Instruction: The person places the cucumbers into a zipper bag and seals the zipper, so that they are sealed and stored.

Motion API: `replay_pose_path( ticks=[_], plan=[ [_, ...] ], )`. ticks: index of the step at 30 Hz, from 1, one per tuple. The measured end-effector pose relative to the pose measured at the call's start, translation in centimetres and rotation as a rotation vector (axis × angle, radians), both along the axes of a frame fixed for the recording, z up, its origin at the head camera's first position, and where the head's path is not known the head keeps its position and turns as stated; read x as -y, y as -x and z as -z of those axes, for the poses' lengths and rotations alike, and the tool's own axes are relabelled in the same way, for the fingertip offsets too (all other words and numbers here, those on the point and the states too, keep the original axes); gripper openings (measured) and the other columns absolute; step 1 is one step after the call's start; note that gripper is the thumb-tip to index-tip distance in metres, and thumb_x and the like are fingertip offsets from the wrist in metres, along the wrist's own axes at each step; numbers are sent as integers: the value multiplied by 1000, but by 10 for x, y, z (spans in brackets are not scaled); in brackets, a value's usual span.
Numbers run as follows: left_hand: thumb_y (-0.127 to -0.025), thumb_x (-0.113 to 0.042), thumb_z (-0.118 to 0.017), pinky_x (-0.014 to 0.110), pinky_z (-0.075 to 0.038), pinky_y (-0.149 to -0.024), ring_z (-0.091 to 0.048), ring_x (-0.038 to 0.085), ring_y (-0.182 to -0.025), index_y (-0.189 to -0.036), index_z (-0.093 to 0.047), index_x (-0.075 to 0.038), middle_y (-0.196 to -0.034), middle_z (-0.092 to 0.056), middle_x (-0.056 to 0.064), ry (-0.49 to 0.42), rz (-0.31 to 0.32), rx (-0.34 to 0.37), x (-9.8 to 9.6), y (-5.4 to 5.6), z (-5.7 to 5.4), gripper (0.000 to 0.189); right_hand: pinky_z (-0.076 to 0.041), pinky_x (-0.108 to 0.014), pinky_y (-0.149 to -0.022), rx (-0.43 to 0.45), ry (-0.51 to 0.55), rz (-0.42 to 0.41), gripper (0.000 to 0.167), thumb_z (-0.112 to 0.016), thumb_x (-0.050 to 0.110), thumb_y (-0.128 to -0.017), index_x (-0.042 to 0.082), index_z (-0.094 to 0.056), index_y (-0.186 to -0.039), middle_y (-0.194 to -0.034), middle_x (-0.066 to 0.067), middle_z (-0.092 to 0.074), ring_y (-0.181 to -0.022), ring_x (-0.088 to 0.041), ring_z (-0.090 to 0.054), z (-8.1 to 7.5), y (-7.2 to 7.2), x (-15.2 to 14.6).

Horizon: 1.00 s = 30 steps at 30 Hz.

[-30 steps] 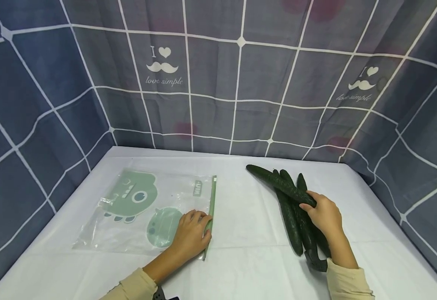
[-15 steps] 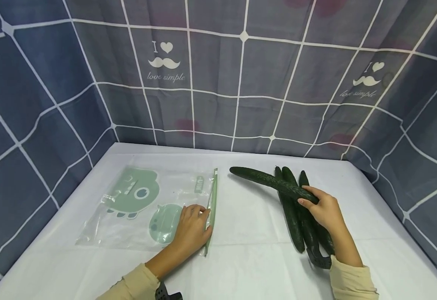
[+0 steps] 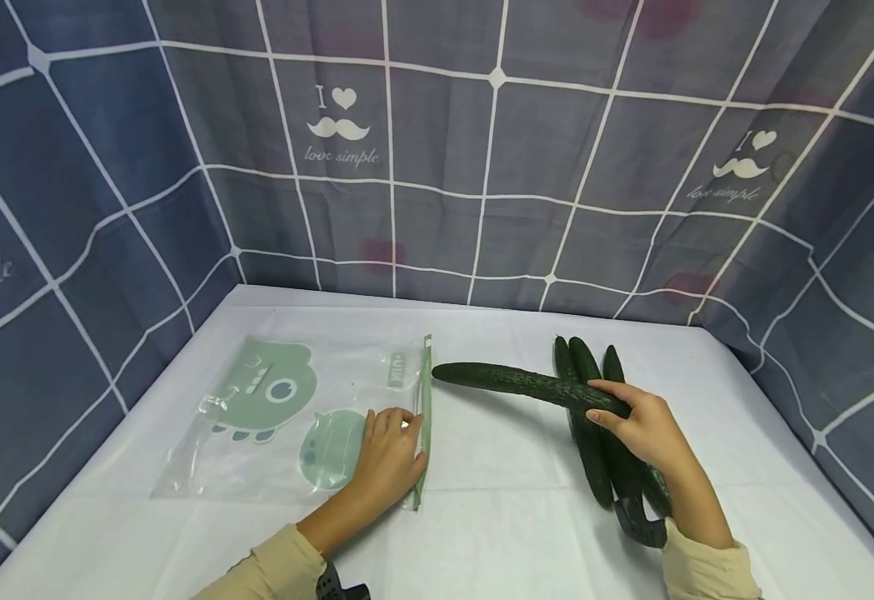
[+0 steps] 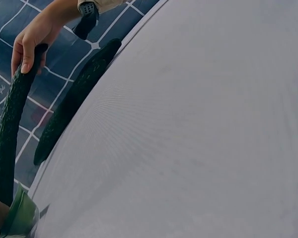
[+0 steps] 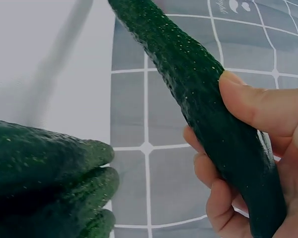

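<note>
My right hand [image 3: 646, 425] grips one end of a dark green cucumber [image 3: 504, 380], thumb on the near side. In the right wrist view the fingers curl round that cucumber [image 5: 193, 94]. It is raised over the table, its free tip near the green zip edge of a clear zip bag [image 3: 425, 392]. The bag lies flat, printed with green cartoon animals. My left hand [image 3: 387, 462] pinches the bag's green edge, which the left wrist view shows bent up as a green strip [image 4: 21, 215]. Several more cucumbers [image 3: 590, 454] lie side by side under the right hand.
A white cloth covers the table [image 3: 496, 533]. Grey-blue checked curtains [image 3: 437, 150] with white lines and printed lettering stand at the back and both sides. Dark wrist-camera mounts [image 3: 339, 583] show at both sleeves.
The right hand has lifted the cucumber off the pile and swung its free tip left and toward me, up to the bag's edge. The left hand stays at the bag's edge.
</note>
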State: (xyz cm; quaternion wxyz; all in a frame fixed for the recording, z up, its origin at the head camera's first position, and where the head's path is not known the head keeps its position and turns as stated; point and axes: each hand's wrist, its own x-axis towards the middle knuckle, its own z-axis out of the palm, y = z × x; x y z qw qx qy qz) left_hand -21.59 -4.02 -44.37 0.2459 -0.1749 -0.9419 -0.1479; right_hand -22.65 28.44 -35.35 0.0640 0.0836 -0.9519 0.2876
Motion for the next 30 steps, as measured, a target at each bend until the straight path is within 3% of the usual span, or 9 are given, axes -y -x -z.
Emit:
replay_pose_path(
  ticks=[4, 6, 9, 12, 17, 18, 21, 30],
  plan=[
    [-66, -18, -75, 60, -37, -91, -52, 32, -99, -104, -66, -1, -96, -57, 10, 12, -8, -6, 0, 1, -1, 42, -37, -29, -62, -23, -9, -12, 46, -64, 28, -84, 8, -55, -125, -112, -18, -60, -45, -6, -27, -3, -3, -2],
    [-66, -18, -75, 59, -38, -90, -52, 32, -99, -104, -66, -1, -96, -57, 10, 16, -9, -13, 1, 2, -1, 42, -36, -26, -56, -16, 2, -14, 46, -64, 27, -84, 9, -55, -125, -99, -17, -60, -41, -4, -25, -4, -4, -2],
    [-66, -17, -75, 59, -38, -90, -53, 32, -98, -104, -66, -1, -96, -57, 10, 18, -6, -27, 1, 3, -2, 42, -34, -25, -51, -3, 24, -25, 46, -64, 26, -84, 9, -55, -125, -97, -14, -60, -39, -4, -22, -4, -3, 1],
    [-65, -14, -75, 59, -39, -90, -53, 32, -97, -104, -66, 0, -95, -56, 11, 12, 14, -38, 0, 2, -1, 42, -40, -28, -61, -8, 18, -39, 45, -65, 25, -83, 9, -56, -124, -110, -16, -61, -49, -5, -35, -1, -1, 5],
    [-63, -8, -75, 59, -39, -91, -55, 30, -95, -104, -66, 0, -95, -56, 10, -6, 69, -45, -1, 0, 0, 43, -45, -41, -78, -1, 36, -50, 45, -67, 25, -82, 8, -58, -122, -122, -19, -57, -86, -23, -57, 9, 4, 10],
    [-62, -7, -75, 59, -39, -91, -55, 30, -95, -104, -65, 0, -96, -55, 10, -9, 78, -47, -1, 0, 0, 44, -46, -44, -81, 2, 43, -52, 45, -67, 25, -81, 7, -58, -122, -123, -20, -56, -99, -28, -56, 11, 5, 10],
    [-61, -5, -76, 60, -39, -90, -55, 29, -96, -106, -65, -1, -96, -55, 10, -13, 104, -56, -2, -2, -2, 46, -44, -51, -86, 20, 75, -51, 46, -67, 26, -81, 7, -57, -123, -124, -21, -55, -114, -37, -51, 16, 8, 11],
    [-64, -9, -78, 59, -41, -89, -54, 27, -97, -109, -63, -1, -99, -53, 8, 4, 153, -65, -6, -7, -8, 48, -45, -46, -85, 54, 129, -38, 48, -66, 30, -81, 9, -57, -123, -119, -18, -59, -111, -32, -53, 30, 17, 14]
  ],
)
